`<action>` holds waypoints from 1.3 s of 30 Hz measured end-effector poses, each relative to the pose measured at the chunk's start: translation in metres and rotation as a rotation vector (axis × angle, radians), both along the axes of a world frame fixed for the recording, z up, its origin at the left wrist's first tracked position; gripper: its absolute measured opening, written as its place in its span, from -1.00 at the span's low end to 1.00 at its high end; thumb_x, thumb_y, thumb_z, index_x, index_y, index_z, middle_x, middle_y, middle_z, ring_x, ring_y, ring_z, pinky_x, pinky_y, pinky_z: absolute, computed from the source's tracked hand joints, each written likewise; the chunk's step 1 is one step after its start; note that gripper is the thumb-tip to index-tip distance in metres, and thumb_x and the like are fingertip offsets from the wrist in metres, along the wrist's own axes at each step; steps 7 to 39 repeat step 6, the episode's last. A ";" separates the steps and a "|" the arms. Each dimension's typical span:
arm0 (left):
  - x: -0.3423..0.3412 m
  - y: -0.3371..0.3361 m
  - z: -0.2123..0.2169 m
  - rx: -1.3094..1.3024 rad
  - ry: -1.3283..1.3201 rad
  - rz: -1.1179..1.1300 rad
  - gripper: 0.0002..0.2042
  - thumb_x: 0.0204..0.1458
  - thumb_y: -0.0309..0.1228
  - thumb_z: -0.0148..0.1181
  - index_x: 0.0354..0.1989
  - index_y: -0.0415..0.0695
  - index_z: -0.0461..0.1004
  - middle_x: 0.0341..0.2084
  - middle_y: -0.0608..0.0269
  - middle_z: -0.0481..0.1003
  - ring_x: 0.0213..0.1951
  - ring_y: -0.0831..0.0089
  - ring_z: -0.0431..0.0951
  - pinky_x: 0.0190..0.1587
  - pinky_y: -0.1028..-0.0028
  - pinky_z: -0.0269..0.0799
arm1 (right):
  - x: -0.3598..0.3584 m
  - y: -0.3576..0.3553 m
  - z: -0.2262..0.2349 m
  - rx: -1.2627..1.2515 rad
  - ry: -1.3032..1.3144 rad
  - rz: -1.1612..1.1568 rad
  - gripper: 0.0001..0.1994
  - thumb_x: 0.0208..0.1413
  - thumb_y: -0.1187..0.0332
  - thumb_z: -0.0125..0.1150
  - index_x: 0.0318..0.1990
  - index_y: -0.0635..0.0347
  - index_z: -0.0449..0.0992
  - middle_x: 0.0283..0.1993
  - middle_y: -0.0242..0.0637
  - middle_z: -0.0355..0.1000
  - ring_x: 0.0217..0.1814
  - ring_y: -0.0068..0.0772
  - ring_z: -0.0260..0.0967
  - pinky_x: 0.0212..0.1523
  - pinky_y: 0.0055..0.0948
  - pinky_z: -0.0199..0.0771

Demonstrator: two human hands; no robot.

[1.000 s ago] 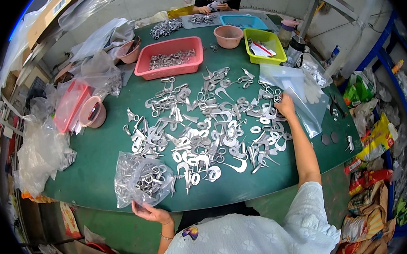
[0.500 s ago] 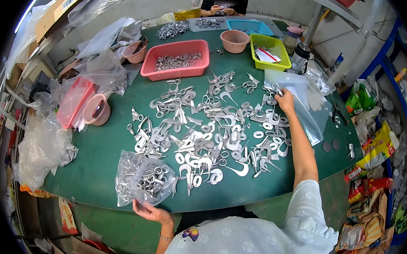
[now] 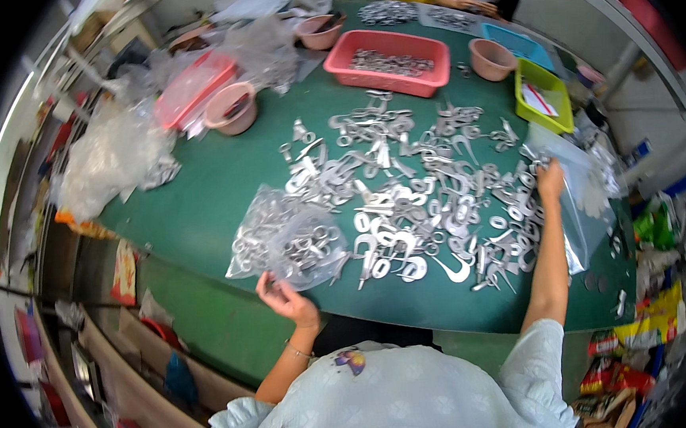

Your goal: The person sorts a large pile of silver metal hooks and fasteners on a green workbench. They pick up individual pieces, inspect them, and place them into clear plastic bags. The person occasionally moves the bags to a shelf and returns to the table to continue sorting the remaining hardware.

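Note:
Silver metal parts (image 3: 406,202), among them hooks, ovals and ringed pieces, lie in a loose heap over the middle of the green table. At the heap's near left sits a clear plastic bag (image 3: 281,238) filled with ringed metal parts. My left hand (image 3: 288,301) is palm up at the table's front edge, fingers apart, close to the bag's lower side; whether it touches the plastic is unclear. On the far right, my right hand (image 3: 549,181) has its fingers closed on a silver metal part, partly hidden and blurred, beside a flat clear bag (image 3: 584,185).
A pink tub (image 3: 437,80) with metal rings, a small pink bowl (image 3: 493,59) and a lime-green basket (image 3: 563,115) stand at the back. Crumpled plastic bags (image 3: 105,163) cover the left end. Across the table, another person's hands (image 3: 475,4) are partly visible.
The whole view has turned, so the table's contents sit further right in the picture. Both hands keep nearly the same places relative to the bags and the heap.

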State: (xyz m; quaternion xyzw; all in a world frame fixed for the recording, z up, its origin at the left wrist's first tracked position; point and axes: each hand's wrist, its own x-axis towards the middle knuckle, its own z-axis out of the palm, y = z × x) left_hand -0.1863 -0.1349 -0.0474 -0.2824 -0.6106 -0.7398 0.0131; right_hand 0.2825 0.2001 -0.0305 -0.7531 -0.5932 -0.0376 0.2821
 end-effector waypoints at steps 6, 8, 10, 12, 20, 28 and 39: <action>-0.008 -0.004 -0.015 0.067 0.021 -0.018 -0.65 0.04 -0.60 -0.10 0.05 -0.23 0.17 -0.05 0.18 0.18 -0.05 0.41 0.24 0.07 0.51 0.10 | -0.102 -0.049 0.066 -0.270 0.467 0.659 -0.64 -0.19 0.38 0.21 -0.13 0.20 0.45 -0.19 -0.07 0.48 -0.16 -0.08 0.44 -0.21 -0.27 0.40; -0.008 -0.004 -0.015 0.067 0.021 -0.018 -0.65 0.04 -0.60 -0.10 0.05 -0.23 0.17 -0.05 0.18 0.18 -0.05 0.41 0.24 0.07 0.51 0.10 | -0.102 -0.049 0.066 -0.270 0.467 0.659 -0.64 -0.19 0.38 0.21 -0.13 0.20 0.45 -0.19 -0.07 0.48 -0.16 -0.08 0.44 -0.21 -0.27 0.40; -0.008 -0.004 -0.015 0.067 0.021 -0.018 -0.65 0.04 -0.60 -0.10 0.05 -0.23 0.17 -0.05 0.18 0.18 -0.05 0.41 0.24 0.07 0.51 0.10 | -0.102 -0.049 0.066 -0.270 0.467 0.659 -0.64 -0.19 0.38 0.21 -0.13 0.20 0.45 -0.19 -0.07 0.48 -0.16 -0.08 0.44 -0.21 -0.27 0.40; -0.008 -0.004 -0.015 0.067 0.021 -0.018 -0.65 0.04 -0.60 -0.10 0.05 -0.23 0.17 -0.05 0.18 0.18 -0.05 0.41 0.24 0.07 0.51 0.10 | -0.102 -0.049 0.066 -0.270 0.467 0.659 -0.64 -0.19 0.38 0.21 -0.13 0.20 0.45 -0.19 -0.07 0.48 -0.16 -0.08 0.44 -0.21 -0.27 0.40; -0.008 -0.004 -0.015 0.067 0.021 -0.018 -0.65 0.04 -0.60 -0.10 0.05 -0.23 0.17 -0.05 0.18 0.18 -0.05 0.41 0.24 0.07 0.51 0.10 | -0.102 -0.049 0.066 -0.270 0.467 0.659 -0.64 -0.19 0.38 0.21 -0.13 0.20 0.45 -0.19 -0.07 0.48 -0.16 -0.08 0.44 -0.21 -0.27 0.40; -0.008 -0.004 -0.015 0.067 0.021 -0.018 -0.65 0.04 -0.60 -0.10 0.05 -0.23 0.17 -0.05 0.18 0.18 -0.05 0.41 0.24 0.07 0.51 0.10 | -0.102 -0.049 0.066 -0.270 0.467 0.659 -0.64 -0.19 0.38 0.21 -0.13 0.20 0.45 -0.19 -0.07 0.48 -0.16 -0.08 0.44 -0.21 -0.27 0.40; -0.008 -0.004 -0.015 0.067 0.021 -0.018 -0.65 0.04 -0.60 -0.10 0.05 -0.23 0.17 -0.05 0.18 0.18 -0.05 0.41 0.24 0.07 0.51 0.10 | -0.102 -0.049 0.066 -0.270 0.467 0.659 -0.64 -0.19 0.38 0.21 -0.13 0.20 0.45 -0.19 -0.07 0.48 -0.16 -0.08 0.44 -0.21 -0.27 0.40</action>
